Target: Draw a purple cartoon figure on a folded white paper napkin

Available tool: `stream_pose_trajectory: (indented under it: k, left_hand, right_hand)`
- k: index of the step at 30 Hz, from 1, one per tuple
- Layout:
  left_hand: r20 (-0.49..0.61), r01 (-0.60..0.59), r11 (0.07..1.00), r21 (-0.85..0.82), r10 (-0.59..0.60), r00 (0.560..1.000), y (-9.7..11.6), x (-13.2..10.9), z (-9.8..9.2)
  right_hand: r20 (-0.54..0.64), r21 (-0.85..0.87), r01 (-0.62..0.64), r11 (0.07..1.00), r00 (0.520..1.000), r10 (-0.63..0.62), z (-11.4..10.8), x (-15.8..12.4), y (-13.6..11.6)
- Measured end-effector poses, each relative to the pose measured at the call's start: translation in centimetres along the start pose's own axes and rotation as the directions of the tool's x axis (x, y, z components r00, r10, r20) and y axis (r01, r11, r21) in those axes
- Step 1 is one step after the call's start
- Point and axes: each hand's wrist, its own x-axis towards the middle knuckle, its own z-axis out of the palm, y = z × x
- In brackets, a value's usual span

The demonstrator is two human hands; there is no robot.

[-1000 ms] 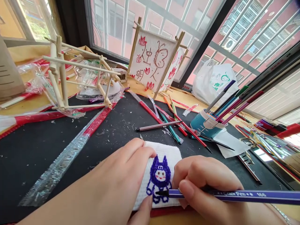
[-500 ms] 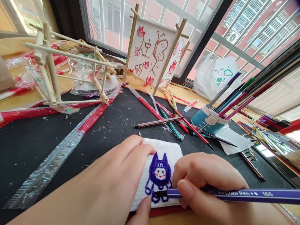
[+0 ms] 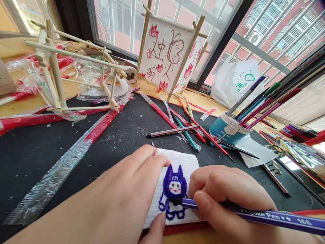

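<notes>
A white textured cloth pad [image 3: 152, 222] lies in front of me with a purple eared figure [image 3: 175, 179] drawn on it, its face with red cheeks and a small mouth. My left hand [image 3: 127, 189] holds the pad at its left side, index finger near the figure's ear and thumb at the lower edge. In my right hand [image 3: 228, 193] is a purple felt-tip pen [image 3: 279, 218], pinched between thumb and fingers. Its dark tip is at the figure's body, just below the head; the fingertips behind the pen are partly hidden.
Beyond the pad, loose felt-tip pens [image 3: 186, 132] lie on the black mat [image 3: 122, 130]. A blue pen cup [image 3: 228, 130] stands right, near a white plastic bag [image 3: 236, 78]. A stick frame [image 3: 54, 74] stands left, a drawn-on cloth lantern [image 3: 167, 54] by the window. Clear-and-red wrappers [image 3: 63, 162] lie left.
The pen tip has shifted up from the figure's lower body to just below its head, and the pen's rear end has tilted down. My left hand keeps its place on the pad.
</notes>
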Motion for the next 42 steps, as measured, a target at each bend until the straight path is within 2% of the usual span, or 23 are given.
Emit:
stream_pose_trajectory:
  k: [2,4,7,12,18,21,24,27,30,33,35,38,42]
  left_hand:
    - [-0.079,-0.131,0.988,0.078,0.137,0.987,-0.3,-0.3,0.0]
    - [-0.134,-0.244,0.951,0.188,0.271,0.953,-0.6,-0.4,0.0]
    - [-0.145,-0.296,0.912,0.284,0.346,0.927,-1.0,-0.4,0.2]
    - [-0.14,-0.31,0.9,0.307,0.365,0.92,-1.0,-0.6,0.1]
    - [-0.144,-0.347,0.891,0.293,0.4,0.905,-0.5,0.0,-0.1]
    - [-0.114,-0.34,0.895,0.291,0.385,0.916,-0.6,0.0,-0.2]
    - [-0.138,-0.307,0.897,0.318,0.365,0.921,-0.8,-0.5,-0.2]
    - [-0.148,-0.342,0.884,0.32,0.403,0.903,-0.9,-0.8,-0.3]
    - [-0.11,-0.312,0.888,0.339,0.367,0.924,-0.7,-0.5,-0.2]
    - [-0.15,-0.299,0.889,0.346,0.367,0.918,-0.5,-0.2,0.2]
    - [-0.167,-0.3,0.887,0.35,0.374,0.912,-0.4,-0.2,0.4]
    - [-0.14,-0.275,0.895,0.35,0.341,0.93,-0.4,-0.4,0.4]
    - [-0.166,-0.283,0.892,0.353,0.357,0.919,-0.6,-0.5,0.3]
  right_hand:
    - [-0.028,0.0,0.048,0.999,0.998,-0.048,0.2,0.0,0.1]
    - [-0.033,0.013,0.072,0.997,0.997,-0.072,0.2,-0.1,0.1]
    - [-0.004,-0.022,0.007,1.0,1.0,-0.007,0.1,-0.1,0.1]
    - [-0.019,0.021,0.077,0.997,0.997,-0.077,0.3,-0.3,0.7]
    - [-0.03,0.03,0.063,0.998,0.998,-0.062,0.8,-0.5,1.3]
    - [-0.041,0.027,0.058,0.998,0.998,-0.057,0.5,-0.4,1.0]
    - [0.018,0.008,0.009,1.0,1.0,-0.009,-0.1,-0.4,0.2]
    - [0.066,-0.008,-0.018,1.0,0.998,0.018,-0.5,-0.5,-0.3]
    - [-0.004,-0.027,-0.015,1.0,1.0,0.015,-0.3,-0.6,0.0]
    - [-0.03,0.037,0.042,0.998,0.999,-0.041,0.0,-0.6,0.4]
    - [-0.014,0.048,0.013,0.999,1.0,-0.013,0.0,-0.5,0.3]
    - [0.024,0.011,-0.071,0.997,0.997,0.071,-0.4,-0.5,-0.2]
    - [0.035,0.023,-0.06,0.998,0.998,0.059,-0.8,-0.4,-0.7]
